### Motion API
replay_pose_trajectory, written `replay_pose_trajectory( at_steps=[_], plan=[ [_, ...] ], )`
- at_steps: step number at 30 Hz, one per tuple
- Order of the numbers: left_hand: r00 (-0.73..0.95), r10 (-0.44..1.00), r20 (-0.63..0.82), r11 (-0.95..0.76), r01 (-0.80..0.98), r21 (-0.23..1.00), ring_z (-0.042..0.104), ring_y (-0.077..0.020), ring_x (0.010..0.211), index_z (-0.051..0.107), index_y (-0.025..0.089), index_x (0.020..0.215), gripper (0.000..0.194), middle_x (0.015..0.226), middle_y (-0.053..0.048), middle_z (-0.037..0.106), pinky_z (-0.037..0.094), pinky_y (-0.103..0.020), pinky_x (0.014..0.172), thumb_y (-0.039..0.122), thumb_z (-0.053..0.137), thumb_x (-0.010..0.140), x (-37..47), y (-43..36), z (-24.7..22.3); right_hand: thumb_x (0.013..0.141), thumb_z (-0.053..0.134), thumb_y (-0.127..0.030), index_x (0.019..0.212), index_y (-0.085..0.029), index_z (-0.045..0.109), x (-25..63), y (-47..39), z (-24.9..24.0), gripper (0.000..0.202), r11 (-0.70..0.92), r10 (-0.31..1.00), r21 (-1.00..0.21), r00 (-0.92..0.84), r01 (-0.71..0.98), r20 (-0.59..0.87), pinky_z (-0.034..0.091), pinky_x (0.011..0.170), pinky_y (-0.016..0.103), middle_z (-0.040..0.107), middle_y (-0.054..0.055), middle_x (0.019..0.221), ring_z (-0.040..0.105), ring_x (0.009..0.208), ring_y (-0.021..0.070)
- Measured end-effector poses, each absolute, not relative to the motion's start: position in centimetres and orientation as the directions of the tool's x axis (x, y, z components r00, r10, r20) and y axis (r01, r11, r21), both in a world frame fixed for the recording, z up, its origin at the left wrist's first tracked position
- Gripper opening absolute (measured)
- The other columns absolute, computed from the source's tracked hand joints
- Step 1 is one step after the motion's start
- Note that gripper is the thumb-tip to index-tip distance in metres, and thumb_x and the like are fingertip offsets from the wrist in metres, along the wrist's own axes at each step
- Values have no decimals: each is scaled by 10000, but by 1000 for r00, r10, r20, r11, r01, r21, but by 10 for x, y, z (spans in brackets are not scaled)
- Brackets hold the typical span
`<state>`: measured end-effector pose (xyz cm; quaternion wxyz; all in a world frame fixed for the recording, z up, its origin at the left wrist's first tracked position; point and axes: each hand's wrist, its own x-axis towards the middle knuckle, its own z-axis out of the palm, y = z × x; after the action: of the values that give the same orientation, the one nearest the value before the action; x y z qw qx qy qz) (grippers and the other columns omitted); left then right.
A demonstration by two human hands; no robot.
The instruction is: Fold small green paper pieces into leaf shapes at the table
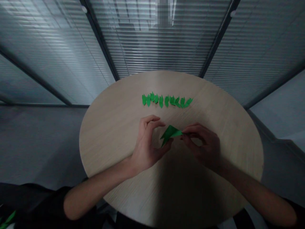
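Observation:
A folded piece of green paper (pixel 172 131) is held above the middle of the table, its forked end pointing left. My right hand (pixel 206 143) pinches its right tip between thumb and fingers. On the other side, my left hand (pixel 149 143) curves around the forked end with thumb and fingers apart. The left thumb is at the paper's lower edge; whether it touches I cannot tell. Beyond both hands lies a row of several small folded green paper pieces (pixel 166 101).
The round wooden table (pixel 105 127) has its far edge near glass panels with blinds (pixel 157 47). Dark frame bars run between the panels. Something green (pixel 10 217) shows at the lower left corner, beside dark fabric. A shadow falls on the table's near part.

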<state>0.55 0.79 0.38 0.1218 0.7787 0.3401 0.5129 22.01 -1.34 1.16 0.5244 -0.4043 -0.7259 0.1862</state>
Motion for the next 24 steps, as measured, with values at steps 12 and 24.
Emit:
replay_pose_trajectory(
  at_steps=[12, 24],
  plan=[
    [475, 624, 621, -722, 46, 690, 665, -153, 879, 612, 199, 1195, 341, 1079, -92, 660, 552, -264, 727, 38, 673, 900, 8, 8, -5, 944, 668, -63, 1021, -239, 683, 221, -13, 10, 192, 683, 728, -664, -215, 305, 650, 606, 690, 240, 710, 14, 967, 702, 823, 130],
    [473, 659, 585, -647, -40, 761, 698, -178, 915, 699, 189, 1111, 363, 1058, -92, 700, 553, -299, 755, -55, 643, 848, 8, 6, -1, 963, 653, -61, 1005, -236, 713, 222, -12, 10, 190, 720, 694, -637, -266, 277, 669, 566, 719, 249, 675, 16, 969, 682, 834, 128]
  ],
)
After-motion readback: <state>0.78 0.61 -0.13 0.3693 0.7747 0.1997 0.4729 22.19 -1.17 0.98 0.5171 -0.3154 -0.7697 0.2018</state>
